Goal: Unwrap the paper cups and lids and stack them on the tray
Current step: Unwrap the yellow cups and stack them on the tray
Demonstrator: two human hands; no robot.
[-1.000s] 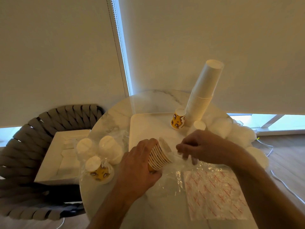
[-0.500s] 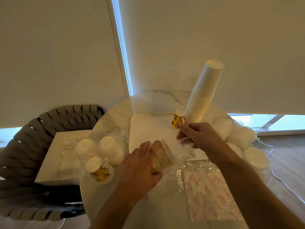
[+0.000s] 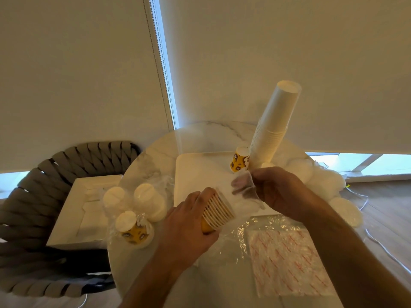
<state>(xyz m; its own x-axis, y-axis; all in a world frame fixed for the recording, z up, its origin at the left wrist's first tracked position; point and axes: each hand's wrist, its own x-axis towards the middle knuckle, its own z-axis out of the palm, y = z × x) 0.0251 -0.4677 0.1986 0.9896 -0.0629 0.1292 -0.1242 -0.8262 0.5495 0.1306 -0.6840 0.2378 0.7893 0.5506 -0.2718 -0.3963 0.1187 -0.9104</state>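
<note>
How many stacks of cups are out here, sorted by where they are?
Standing on the tray: 2 (tall white stack, yellow stack)
Held stack in the left hand: 1
Wrapped stacks left of the tray: 3
Total: 6 plainly visible

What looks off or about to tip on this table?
The tall white cup stack on the tray leans markedly to the right, though wide-angle distortion may exaggerate it. Loose plastic wrap lies crumpled near the table's front edge.
</note>
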